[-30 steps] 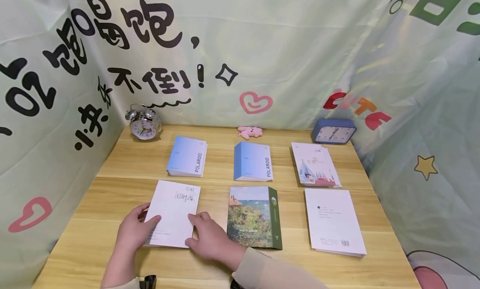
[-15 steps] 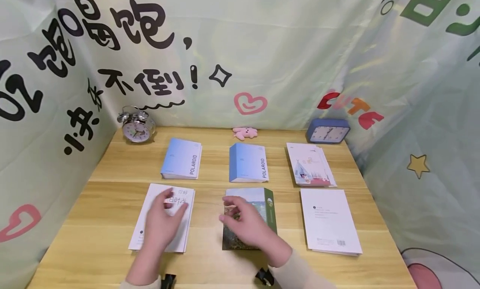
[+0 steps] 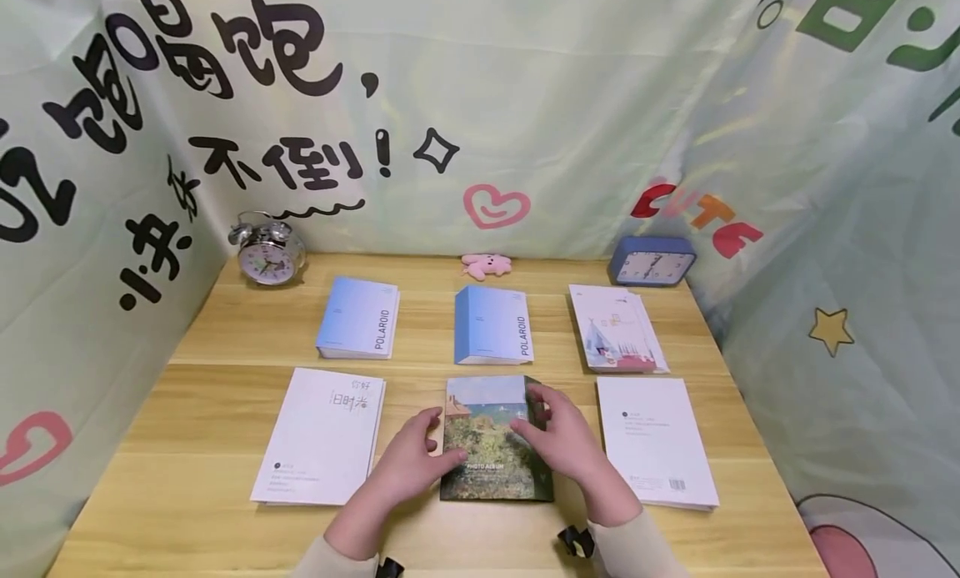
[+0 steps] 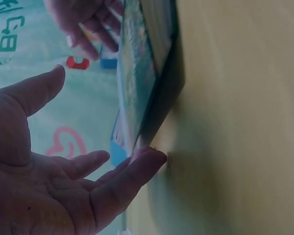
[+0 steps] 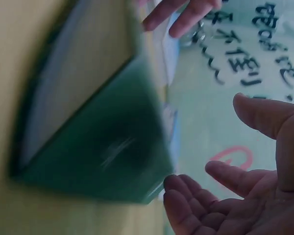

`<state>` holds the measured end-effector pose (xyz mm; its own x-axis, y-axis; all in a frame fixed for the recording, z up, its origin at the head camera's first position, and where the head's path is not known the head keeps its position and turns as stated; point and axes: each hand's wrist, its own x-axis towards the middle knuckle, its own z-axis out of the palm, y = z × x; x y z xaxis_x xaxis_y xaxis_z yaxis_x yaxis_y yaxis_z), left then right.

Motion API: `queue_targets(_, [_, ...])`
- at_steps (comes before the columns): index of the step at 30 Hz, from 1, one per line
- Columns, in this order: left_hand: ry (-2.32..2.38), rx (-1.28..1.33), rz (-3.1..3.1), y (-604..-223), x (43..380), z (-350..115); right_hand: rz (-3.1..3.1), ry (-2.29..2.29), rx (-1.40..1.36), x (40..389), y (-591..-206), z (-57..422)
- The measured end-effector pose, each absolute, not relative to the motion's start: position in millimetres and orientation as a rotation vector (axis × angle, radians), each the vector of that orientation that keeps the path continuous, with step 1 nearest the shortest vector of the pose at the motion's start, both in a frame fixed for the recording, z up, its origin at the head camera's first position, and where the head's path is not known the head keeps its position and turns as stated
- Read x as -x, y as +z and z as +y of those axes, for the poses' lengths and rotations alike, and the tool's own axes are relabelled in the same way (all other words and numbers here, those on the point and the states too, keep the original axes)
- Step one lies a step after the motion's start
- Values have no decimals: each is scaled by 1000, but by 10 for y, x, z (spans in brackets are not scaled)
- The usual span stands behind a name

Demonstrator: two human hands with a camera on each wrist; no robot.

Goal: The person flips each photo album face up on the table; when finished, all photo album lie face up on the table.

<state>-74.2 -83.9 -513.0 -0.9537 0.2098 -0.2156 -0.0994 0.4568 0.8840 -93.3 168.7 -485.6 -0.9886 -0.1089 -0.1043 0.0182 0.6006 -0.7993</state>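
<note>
A photo album point(image 3: 487, 436) with a painted seaside garden on its cover and a green spine lies in the front middle of the table. My left hand point(image 3: 416, 465) is at its left edge, fingers extended and thumb spread apart. In the left wrist view, the fingertips of that hand point(image 4: 54, 181) are right at the album's edge point(image 4: 137, 83). At the spine side is my right hand point(image 3: 566, 440), overlapping the cover's right part. The right wrist view shows that hand point(image 5: 245, 196) with thumb raised and fingertips by the green spine's corner point(image 5: 98, 142).
White albums flank it at left point(image 3: 318, 440) and right point(image 3: 660, 444). Behind lie two blue POLAROID albums point(image 3: 360, 319) and a tent-picture album point(image 3: 617, 329). An alarm clock point(image 3: 268, 261), a pink toy point(image 3: 486, 266) and a blue clock point(image 3: 654, 261) line the back edge.
Both hands have let go of the front-left white album and moved right to the painted photo album. The white album now sits slightly farther left in view, as the head view has shifted.
</note>
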Motion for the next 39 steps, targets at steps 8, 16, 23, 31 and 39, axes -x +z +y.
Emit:
queue_targets(8, [1411,-153,2471,-5145,737,-733,2642,-1296,-29,870,-5010,1860])
queue_targets(16, [1392,-200,2524,-5182,702,-582,2625,-1349,-23,842,-5066,1865])
queue_targets(23, [1421,-250,2453,-5169,683,-444,2603,-1515,-91,837,-5117,1899])
queue_targets(31, [1471,-238,2425,-5154,707,-461,2455,-1782,-228,847,-5110,1904])
queue_targets(39, [1482,-269,2440,-5143,716,-480,2426,-1916,-204,873,-5052,1869])
